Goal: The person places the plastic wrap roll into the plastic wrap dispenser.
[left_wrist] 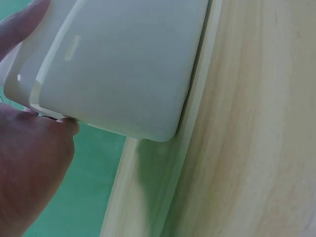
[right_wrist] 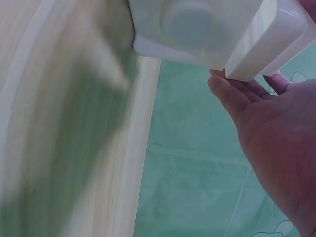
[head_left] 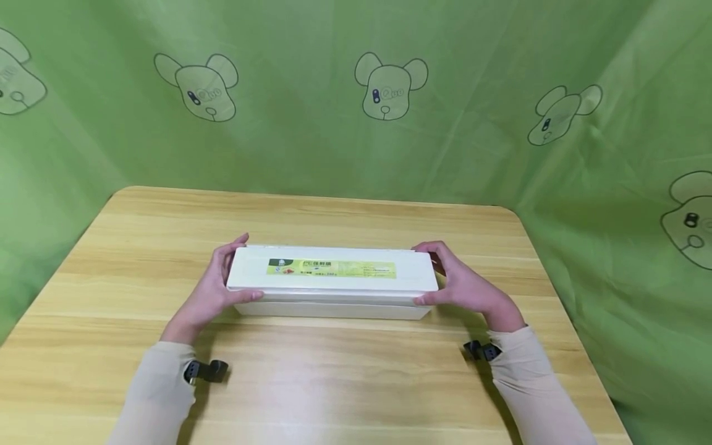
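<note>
A long white cling film box [head_left: 334, 284] with a yellow-green label [head_left: 332, 268] on its lid lies lengthwise across the table. My left hand [head_left: 214, 284] grips its left end, thumb along the front edge of the lid and fingers round the far side. At the opposite end my right hand [head_left: 458, 281] holds the box the same way, its thumb at the front right corner. Close up in the left wrist view, the box's smooth end wall [left_wrist: 123, 64] stands over the wood. The fingers [right_wrist: 232, 96] of the right hand reach under the lid's overhanging edge in the right wrist view.
The box rests on a light wooden table [head_left: 311, 377] with rounded far corners. Behind and beside it hangs a green curtain [head_left: 300, 142] printed with bear-head outlines. Small black devices [head_left: 208, 371] sit at both wrists, by the sleeves [head_left: 158, 383].
</note>
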The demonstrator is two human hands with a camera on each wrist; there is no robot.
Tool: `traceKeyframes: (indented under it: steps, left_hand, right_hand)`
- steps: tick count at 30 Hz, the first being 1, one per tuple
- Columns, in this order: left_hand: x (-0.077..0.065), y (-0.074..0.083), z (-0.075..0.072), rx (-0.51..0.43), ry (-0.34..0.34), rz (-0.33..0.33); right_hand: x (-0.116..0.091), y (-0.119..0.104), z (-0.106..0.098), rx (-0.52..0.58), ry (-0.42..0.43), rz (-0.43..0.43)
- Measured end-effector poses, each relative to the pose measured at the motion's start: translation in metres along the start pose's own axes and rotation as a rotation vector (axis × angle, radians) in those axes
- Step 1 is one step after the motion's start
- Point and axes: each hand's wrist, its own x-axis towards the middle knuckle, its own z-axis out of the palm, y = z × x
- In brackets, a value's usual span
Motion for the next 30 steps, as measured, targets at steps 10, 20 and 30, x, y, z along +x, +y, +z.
traceKeyframes:
  steps: [10, 20, 30]
  left_hand:
    - [-0.0001, -0.0029, -0.0008, 0.004, -0.024, -0.034]
    - [0.0010, -0.0037, -0.0017, 0.016, -0.031, -0.054]
    - [0.0014, -0.0041, -0.0003, 0.014, -0.032, -0.068]
  right_hand:
    - [-0.0005, 0.0018, 0.0001, -0.003, -0.020, 0.004]
    - [-0.0019, 0.0019, -0.0007, -0.044, -0.053, 0.006]
    - [-0.0041, 0.0024, 0.0009, -0.047, -0.053, 0.032]
